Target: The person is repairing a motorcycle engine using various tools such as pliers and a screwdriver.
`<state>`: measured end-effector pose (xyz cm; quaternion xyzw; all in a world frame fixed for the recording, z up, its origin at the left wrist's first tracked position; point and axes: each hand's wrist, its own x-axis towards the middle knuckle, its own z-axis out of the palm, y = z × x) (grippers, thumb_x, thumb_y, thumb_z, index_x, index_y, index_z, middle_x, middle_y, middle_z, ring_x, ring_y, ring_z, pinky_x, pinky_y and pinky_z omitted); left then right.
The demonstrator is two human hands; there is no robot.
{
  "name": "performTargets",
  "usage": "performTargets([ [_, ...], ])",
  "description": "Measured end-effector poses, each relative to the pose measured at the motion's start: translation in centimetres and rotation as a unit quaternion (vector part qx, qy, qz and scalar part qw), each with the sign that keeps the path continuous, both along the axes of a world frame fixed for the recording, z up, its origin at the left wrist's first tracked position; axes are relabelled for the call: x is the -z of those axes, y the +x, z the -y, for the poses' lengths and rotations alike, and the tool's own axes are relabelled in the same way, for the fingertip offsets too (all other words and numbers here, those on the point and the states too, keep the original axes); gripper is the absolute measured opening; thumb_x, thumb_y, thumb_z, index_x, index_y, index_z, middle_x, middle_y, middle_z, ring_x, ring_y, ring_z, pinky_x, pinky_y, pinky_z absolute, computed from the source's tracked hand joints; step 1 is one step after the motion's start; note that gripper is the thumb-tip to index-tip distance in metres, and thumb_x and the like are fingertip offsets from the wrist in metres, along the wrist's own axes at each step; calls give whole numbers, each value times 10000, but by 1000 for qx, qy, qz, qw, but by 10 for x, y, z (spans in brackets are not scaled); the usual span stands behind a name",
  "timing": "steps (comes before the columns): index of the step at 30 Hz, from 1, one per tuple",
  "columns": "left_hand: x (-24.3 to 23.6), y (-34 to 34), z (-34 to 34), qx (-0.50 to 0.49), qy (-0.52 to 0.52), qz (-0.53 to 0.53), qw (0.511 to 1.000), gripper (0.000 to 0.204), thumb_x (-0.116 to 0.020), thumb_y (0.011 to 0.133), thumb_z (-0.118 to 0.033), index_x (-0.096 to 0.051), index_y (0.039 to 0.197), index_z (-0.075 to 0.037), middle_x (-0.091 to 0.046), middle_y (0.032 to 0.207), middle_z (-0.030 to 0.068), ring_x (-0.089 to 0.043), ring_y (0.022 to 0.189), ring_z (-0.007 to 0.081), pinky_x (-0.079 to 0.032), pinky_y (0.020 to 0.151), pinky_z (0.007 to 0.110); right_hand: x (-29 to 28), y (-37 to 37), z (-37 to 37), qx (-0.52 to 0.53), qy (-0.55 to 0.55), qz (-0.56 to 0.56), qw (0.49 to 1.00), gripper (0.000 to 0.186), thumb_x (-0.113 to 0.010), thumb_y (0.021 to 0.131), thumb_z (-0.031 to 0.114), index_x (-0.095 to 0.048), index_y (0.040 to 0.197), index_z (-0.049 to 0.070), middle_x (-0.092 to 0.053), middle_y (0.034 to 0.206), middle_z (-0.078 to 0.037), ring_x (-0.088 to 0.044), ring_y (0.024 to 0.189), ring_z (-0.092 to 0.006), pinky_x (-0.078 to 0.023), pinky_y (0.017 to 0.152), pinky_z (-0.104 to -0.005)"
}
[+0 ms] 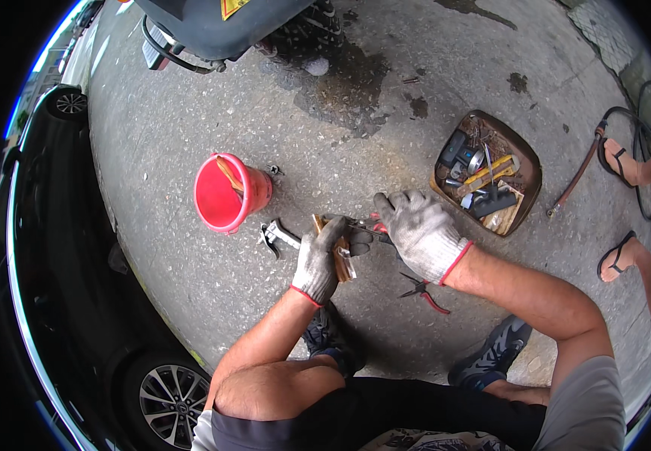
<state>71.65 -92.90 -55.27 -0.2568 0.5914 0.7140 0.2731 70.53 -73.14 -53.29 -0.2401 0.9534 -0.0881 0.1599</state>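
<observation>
The left hand point(325, 255), partly curled, grips a brown piece point(346, 264) in front of the person, apparently to steady it; the right hand point(419, 229) folds over one red-handled tool point(378, 225), whose working end is too indistinct to read. Placed presumably for easy reach on the ground point(355, 331) are one pair of pliers point(424, 292) near, one silver lever-like part point(283, 234) and one red bucket point(261, 186) left, and one brown tray point(534, 171) right.

Around two gloved hands point(421, 234) were one red bucket point(218, 201) leftward, one tool tray point(531, 174) rightward, two sandals point(617, 252) farther right and two shoes point(494, 349) below.
</observation>
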Motion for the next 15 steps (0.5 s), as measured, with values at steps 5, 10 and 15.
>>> performTargets([
  [5, -5, 0, -3, 7, -7, -3, 1000, 306, -521, 941, -242, -594, 1046, 36, -664, 876, 126, -658, 754, 183, -529, 678, 306, 0, 1, -2, -20, -18, 9, 1000, 408, -567, 819, 148, -548, 1212, 41, -586, 1000, -164, -594, 926, -297, -516, 703, -427],
  [10, -1, -3, -5, -6, -2, -22, 1000, 299, -528, 936, -233, -611, 1021, 41, -660, 854, 110, -655, 735, 178, -524, 661, 303, 9, 3, -4, -1, -23, 69, 997, 327, -550, 843, 169, -576, 1152, 67, -580, 956, -168, -616, 852, -307, -511, 628, -441],
  [15, 9, -10, -5, -45, -13, -8, 999, 265, -547, 919, -215, -625, 991, 28, -639, 820, 81, -631, 691, 163, -509, 620, 294, 26, 7, -7, 52, -103, 49, 992, 320, -544, 837, 165, -577, 1136, 57, -574, 971, -182, -641, 770, -349, -511, 652, -445],
])
